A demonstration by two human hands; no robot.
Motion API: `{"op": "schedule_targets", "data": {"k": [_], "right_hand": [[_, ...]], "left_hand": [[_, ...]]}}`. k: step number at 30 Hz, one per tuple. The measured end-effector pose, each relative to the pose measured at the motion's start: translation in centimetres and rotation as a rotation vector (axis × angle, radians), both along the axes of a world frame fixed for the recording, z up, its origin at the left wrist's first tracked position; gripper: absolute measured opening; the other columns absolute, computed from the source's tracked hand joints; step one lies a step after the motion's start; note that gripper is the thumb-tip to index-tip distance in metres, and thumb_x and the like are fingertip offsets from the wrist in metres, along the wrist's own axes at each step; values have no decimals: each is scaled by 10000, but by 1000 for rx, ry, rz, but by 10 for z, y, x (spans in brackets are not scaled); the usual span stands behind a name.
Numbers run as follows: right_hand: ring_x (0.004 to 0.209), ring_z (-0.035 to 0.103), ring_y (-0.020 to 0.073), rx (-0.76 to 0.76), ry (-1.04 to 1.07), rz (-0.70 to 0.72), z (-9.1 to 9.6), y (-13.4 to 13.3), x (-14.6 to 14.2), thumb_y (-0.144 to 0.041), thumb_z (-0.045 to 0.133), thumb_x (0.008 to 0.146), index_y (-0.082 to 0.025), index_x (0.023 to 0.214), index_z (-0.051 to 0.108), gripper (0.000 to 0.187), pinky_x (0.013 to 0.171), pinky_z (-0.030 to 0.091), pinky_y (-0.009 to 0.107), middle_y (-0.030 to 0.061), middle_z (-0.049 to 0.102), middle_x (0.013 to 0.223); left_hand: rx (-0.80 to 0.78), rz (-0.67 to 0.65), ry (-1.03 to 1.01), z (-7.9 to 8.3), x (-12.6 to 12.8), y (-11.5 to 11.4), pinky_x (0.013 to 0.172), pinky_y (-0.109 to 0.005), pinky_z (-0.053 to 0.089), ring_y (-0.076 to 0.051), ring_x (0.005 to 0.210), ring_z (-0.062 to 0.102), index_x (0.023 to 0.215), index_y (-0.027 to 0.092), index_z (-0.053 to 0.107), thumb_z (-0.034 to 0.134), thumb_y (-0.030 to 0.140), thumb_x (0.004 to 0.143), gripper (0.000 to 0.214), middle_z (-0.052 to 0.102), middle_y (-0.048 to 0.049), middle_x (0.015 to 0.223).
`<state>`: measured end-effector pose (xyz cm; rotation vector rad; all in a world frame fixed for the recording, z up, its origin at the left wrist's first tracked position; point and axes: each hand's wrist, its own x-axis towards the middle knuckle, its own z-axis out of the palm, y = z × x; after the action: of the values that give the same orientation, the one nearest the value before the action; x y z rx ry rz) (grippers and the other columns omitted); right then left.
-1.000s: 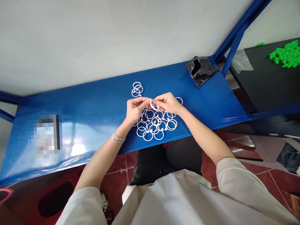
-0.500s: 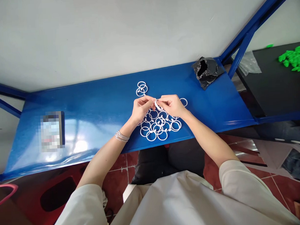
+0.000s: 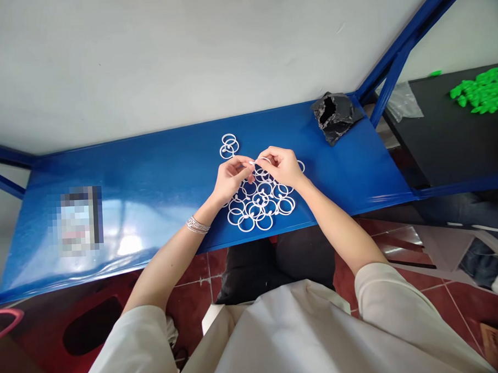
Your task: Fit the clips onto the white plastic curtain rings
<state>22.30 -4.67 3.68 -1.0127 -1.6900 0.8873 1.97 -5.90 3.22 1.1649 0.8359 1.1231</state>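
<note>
Above a pile of white plastic rings, both of my hands meet over the blue table. My right hand pinches a white ring, whose upper arc shows between thumb and fingers. The fingertips of my left hand are closed at the small white end of that same ring, where the two hands almost touch. The rings in the pile overlap and carry small knobs or tabs. Just behind my left hand lies a smaller cluster of white rings. My fingers hide part of the held ring.
A crumpled black plastic bag lies at the back right of the blue table. A blurred-out flat object is at the left. Green pieces are heaped on a dark surface to the right, beside a clear bag.
The held ring has turned from hanging below my fingertips to lying flatter inside my right hand. The whole view has shifted slightly, moving the table a little left.
</note>
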Motion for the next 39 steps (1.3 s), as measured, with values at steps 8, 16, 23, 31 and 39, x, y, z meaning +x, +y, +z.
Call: {"op": "schedule_targets", "data": {"k": [8, 16, 23, 31, 39], "right_hand": [[600, 419, 116, -122, 71, 132, 5, -2, -1, -717, 825, 902, -237, 788, 552, 564, 565, 352, 298, -46, 508, 683], [583, 539, 133, -199, 124, 202, 5, -3, -1, -820, 738, 933, -192, 1034, 767, 636, 552, 423, 317, 31, 707, 807], [610, 555, 137, -40, 32, -80, -1, 4, 3, -722, 697, 1001, -193, 1001, 754, 532, 609, 454, 327, 60, 746, 895], [675, 606, 178, -17, -16, -203, -3, 11, 12, -579, 708, 1014, -201, 963, 753, 384, 676, 494, 345, 60, 756, 855], [906, 686, 249, 27, -375, 11, -2, 6, 12, -369, 767, 1003, -224, 967, 810, 155, 961, 494, 462, 73, 782, 972]], "left_hand": [[1, -73, 63, 9, 0, -2, 568, -251, 600, -102, 579, 692, 942, 181, 713, 990, 476, 805, 427, 705, 3, 797], [-92, -22, 48, 5, -1, 0, 540, -271, 599, -125, 569, 700, 961, 221, 693, 961, 436, 811, 375, 701, 1, 755], [120, 245, 168, 9, -12, 8, 624, -301, 573, -122, 642, 673, 929, 226, 679, 939, 460, 840, 361, 699, -8, 825], [353, 620, 621, -7, -44, 34, 788, -336, 510, -162, 762, 598, 918, 250, 774, 879, 343, 903, 141, 725, -32, 914], [245, 635, 691, -31, -58, 50, 827, -351, 506, -168, 714, 518, 920, 238, 781, 885, 327, 879, 144, 684, -43, 921]]}}
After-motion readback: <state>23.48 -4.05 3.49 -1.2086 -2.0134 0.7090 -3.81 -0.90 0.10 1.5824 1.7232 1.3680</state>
